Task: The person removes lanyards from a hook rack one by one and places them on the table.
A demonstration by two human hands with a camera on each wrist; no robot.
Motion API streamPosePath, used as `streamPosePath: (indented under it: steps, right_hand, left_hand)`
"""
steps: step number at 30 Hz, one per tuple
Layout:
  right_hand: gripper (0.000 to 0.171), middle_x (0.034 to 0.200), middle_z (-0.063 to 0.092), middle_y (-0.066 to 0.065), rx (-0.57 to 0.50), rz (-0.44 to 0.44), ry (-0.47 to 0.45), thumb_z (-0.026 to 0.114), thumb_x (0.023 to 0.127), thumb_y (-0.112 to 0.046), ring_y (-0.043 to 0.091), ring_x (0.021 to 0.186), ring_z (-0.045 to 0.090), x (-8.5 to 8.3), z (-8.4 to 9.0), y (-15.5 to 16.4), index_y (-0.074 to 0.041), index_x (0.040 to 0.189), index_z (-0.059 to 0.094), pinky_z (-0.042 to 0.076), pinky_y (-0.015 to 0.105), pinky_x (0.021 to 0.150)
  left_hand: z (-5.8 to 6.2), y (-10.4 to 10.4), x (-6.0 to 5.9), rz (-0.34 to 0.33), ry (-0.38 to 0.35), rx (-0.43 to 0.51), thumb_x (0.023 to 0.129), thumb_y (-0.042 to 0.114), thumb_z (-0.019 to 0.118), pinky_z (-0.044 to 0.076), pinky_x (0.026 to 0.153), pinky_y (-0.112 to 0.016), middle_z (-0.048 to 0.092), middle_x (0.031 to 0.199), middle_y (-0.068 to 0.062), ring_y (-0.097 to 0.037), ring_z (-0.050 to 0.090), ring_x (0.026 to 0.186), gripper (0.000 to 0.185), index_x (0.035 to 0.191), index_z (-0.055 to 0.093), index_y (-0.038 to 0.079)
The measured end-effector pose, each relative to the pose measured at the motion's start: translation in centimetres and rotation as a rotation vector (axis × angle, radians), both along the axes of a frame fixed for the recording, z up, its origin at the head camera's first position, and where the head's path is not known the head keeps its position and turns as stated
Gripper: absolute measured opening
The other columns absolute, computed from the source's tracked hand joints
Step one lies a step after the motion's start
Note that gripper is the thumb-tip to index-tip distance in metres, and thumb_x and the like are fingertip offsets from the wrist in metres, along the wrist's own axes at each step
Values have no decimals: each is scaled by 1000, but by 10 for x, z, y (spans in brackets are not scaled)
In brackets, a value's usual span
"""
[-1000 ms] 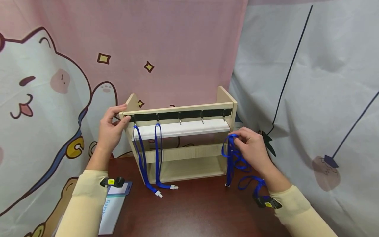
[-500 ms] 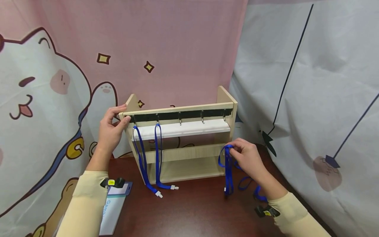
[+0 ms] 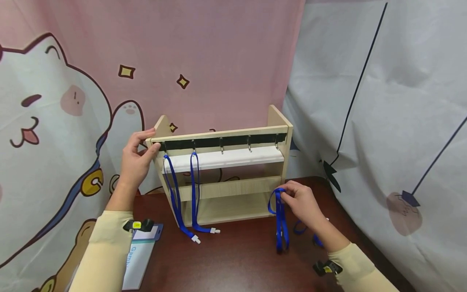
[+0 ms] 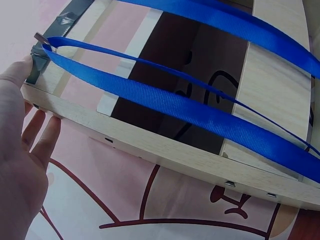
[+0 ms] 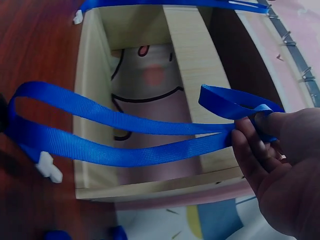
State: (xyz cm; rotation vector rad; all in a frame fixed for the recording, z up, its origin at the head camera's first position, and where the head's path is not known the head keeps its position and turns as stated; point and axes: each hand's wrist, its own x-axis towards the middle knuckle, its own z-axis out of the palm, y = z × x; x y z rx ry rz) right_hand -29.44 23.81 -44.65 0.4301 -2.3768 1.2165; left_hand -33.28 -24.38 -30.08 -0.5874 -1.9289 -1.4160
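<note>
My left hand (image 3: 136,158) grips the upper left corner of a small wooden rack (image 3: 226,187), thumb on the front and fingers at the side panel. A black strip (image 3: 235,140) with several metal hooks runs along the rack's top. Two blue lanyards hang from it: one on the leftmost hook (image 3: 176,202), one on the second (image 4: 55,45). The other hooks hold nothing. My right hand (image 3: 303,202) pinches another blue lanyard (image 5: 135,156) between thumb and fingers, in front of the rack's lower right. Its doubled strap hangs towards the table, with a white clip (image 5: 49,167).
More blue lanyard (image 3: 300,228) lies on the dark table (image 3: 219,267), partly behind my right forearm. A flat white and blue box (image 3: 136,259) lies by my left sleeve. Printed cloth (image 3: 226,61) hangs behind the rack and to the right.
My right hand has come down and slightly left with its lanyard, away from the lanyards lying at the right. The left hand and the rack have stayed put.
</note>
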Motion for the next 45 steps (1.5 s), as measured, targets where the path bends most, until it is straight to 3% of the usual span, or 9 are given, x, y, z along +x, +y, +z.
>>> streamPosePath:
  steps: [7,15,20,30,37,40,45]
  right_hand:
    - [14,90,74,1,-11,25,-37,76,99,7,10,73,71,-5,-17,3,-5,100,83,59,23,63]
    - [14,89,74,0,-10,46,-78,76,97,6,8,72,68,-11,-41,7,-7,97,82,58,24,64]
    - [18,89,72,-3,-1,62,-102,76,96,7,8,73,66,-13,-57,9,-9,97,82,57,24,64]
    - [13,94,75,-1,22,115,-218,77,100,1,7,74,69,-14,-81,15,-10,100,83,60,25,67]
    - [10,96,75,-1,43,192,-280,76,103,-2,8,76,70,-11,-91,21,-10,101,82,60,26,68]
    - [10,98,75,0,57,226,-301,75,104,-2,8,78,71,-10,-96,24,-9,101,81,61,26,69]
    - [11,100,74,-4,142,257,-259,76,102,-2,7,89,70,-11,-104,29,-12,102,82,62,27,75]
  left_hand:
    - [-2,-1,-3,0,-3,5,108,2,70,55,93,-14,59,156,-18,-15,55,131,35,141,64,-8]
    - [-17,-14,-26,30,3,-12,107,2,71,55,92,-14,60,157,-13,-15,55,132,37,143,65,-3]
    - [-19,-16,-29,25,2,-12,107,4,73,56,92,-15,61,157,-11,-15,56,132,38,143,67,0]
    - [-17,-13,-26,48,-9,-25,108,4,71,54,94,-14,59,158,-11,-15,55,135,37,144,65,-1]
    - [-7,-4,-10,34,-15,-21,109,6,70,55,95,-14,59,157,-13,-16,55,135,36,143,65,-3]
    - [-10,-7,-16,31,-6,-19,108,4,71,55,95,-14,60,157,-13,-16,55,135,36,143,65,-3]
    - [-7,-5,-10,9,4,-4,107,2,70,55,95,-15,60,155,-15,-15,55,134,35,141,65,-6]
